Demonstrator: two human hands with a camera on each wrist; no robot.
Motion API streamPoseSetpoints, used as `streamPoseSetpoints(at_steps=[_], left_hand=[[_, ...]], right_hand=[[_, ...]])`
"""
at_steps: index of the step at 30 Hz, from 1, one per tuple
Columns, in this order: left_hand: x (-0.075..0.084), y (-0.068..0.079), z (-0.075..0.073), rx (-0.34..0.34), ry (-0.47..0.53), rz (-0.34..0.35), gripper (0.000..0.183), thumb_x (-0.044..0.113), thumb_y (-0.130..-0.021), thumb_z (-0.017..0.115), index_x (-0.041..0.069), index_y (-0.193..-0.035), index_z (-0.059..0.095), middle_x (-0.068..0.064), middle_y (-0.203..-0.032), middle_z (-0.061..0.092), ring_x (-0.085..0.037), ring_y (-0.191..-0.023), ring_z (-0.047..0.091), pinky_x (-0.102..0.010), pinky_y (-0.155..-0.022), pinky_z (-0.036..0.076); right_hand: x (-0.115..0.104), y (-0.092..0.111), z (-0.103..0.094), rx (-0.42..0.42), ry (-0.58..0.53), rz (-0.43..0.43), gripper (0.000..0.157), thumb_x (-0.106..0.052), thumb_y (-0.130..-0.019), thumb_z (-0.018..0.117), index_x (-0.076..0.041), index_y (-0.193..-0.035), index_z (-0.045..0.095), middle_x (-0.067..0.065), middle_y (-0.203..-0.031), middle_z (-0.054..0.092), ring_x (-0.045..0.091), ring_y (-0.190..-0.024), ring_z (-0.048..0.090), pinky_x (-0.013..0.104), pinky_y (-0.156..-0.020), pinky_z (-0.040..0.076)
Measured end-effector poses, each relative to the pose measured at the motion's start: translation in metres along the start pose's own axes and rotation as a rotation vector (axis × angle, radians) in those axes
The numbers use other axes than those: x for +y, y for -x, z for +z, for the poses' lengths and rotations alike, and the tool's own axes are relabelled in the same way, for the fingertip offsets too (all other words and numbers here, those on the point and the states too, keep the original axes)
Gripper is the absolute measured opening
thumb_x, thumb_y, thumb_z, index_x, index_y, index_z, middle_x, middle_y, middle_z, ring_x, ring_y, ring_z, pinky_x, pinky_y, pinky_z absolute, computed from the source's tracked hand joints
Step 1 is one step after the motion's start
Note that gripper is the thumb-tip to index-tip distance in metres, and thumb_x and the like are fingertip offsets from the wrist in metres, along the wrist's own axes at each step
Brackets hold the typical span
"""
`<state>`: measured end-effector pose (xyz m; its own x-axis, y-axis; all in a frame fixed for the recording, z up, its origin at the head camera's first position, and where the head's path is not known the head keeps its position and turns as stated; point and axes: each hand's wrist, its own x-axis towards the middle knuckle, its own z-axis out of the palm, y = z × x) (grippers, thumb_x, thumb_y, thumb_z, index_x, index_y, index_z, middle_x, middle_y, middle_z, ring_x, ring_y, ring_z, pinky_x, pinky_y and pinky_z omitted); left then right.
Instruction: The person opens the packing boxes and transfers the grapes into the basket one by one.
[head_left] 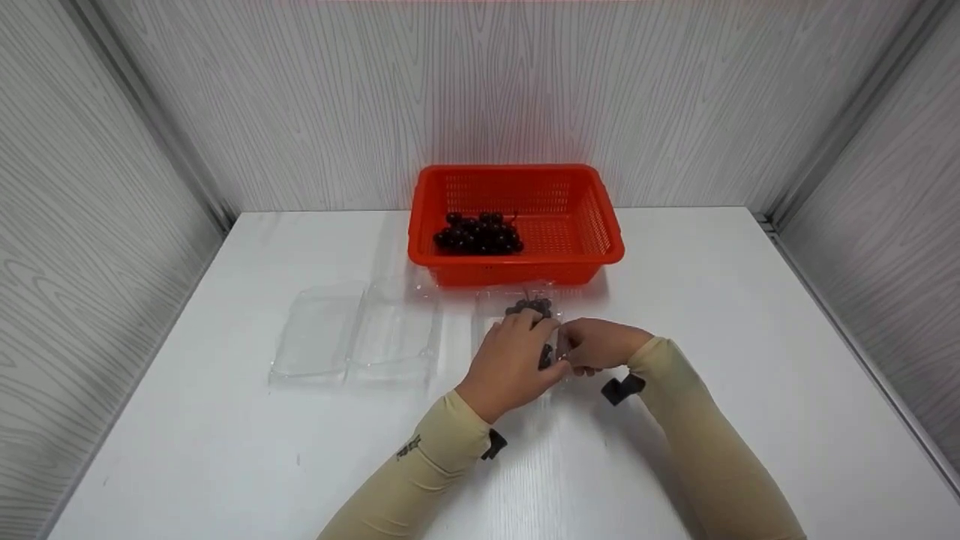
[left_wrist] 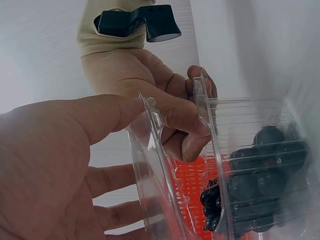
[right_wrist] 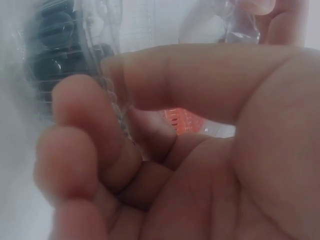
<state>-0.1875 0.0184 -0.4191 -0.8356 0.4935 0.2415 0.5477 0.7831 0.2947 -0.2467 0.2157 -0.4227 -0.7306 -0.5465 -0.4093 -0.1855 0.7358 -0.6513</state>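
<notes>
A clear plastic clamshell box (head_left: 487,306) holds a bunch of dark grapes (head_left: 531,304), partly hidden under the hands. With straight, spread fingers my left hand (head_left: 510,367) lies over the lid (left_wrist: 150,200), its thumb at the lid's rim. On the right side of the box, my right hand (head_left: 604,343) pinches the rim of the base between thumb and curled fingers. The left wrist view shows the lid and base rims apart, with the grapes (left_wrist: 270,182) inside the base. Those grapes (right_wrist: 55,30) also show through the plastic in the right wrist view.
A red slotted basket (head_left: 517,260) stands behind the box, with another bunch of dark grapes (head_left: 480,234) in its left part. To the left, another clear clamshell box (head_left: 394,326) lies unfolded on the white table (head_left: 225,450). Patterned panels (head_left: 300,105) enclose the back and sides.
</notes>
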Motion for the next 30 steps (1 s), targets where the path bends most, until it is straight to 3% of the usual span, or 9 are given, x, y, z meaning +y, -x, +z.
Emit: streamPoseSetpoints(at_steps=[8,18,22,30], left_hand=[[0.004,0.0,0.003,-0.013,-0.006,-0.018,0.073,0.063,-0.088,0.073,0.013,-0.139,0.061,-0.01,-0.133,0.061,-0.028,-0.126,0.058,-0.049,-0.107,0.049],[0.008,0.001,0.007,-0.003,-0.041,-0.033,0.08,0.065,-0.082,0.078,0.012,-0.139,0.059,-0.01,-0.13,0.061,-0.03,-0.126,0.057,-0.053,-0.104,0.049],[0.007,0.0,0.003,0.005,-0.055,-0.035,0.08,0.064,-0.084,0.077,0.012,-0.142,0.058,-0.01,-0.132,0.061,-0.029,-0.125,0.059,-0.051,-0.103,0.051],[0.006,0.001,-0.011,0.049,-0.034,0.01,0.071,0.06,-0.092,0.068,0.019,-0.148,0.054,-0.009,-0.142,0.057,-0.031,-0.13,0.055,-0.055,-0.114,0.039]], right_hand=[[0.0,0.001,0.0,0.011,0.029,0.007,0.014,-0.002,-0.091,0.054,-0.011,-0.087,0.064,-0.001,-0.066,0.056,0.014,-0.058,0.049,0.028,-0.056,0.043],[0.0,0.002,0.0,-0.001,0.013,0.016,0.016,0.0,-0.09,0.051,-0.011,-0.088,0.063,-0.001,-0.067,0.055,0.015,-0.058,0.048,0.028,-0.056,0.043],[-0.001,0.004,0.001,-0.004,0.019,0.034,0.016,0.002,-0.089,0.051,-0.008,-0.09,0.063,0.0,-0.067,0.055,0.015,-0.058,0.048,0.028,-0.056,0.042],[-0.001,0.004,-0.002,-0.018,0.013,0.042,0.012,-0.006,-0.096,0.055,-0.011,-0.091,0.065,0.0,-0.067,0.055,0.015,-0.06,0.049,0.028,-0.058,0.044]])
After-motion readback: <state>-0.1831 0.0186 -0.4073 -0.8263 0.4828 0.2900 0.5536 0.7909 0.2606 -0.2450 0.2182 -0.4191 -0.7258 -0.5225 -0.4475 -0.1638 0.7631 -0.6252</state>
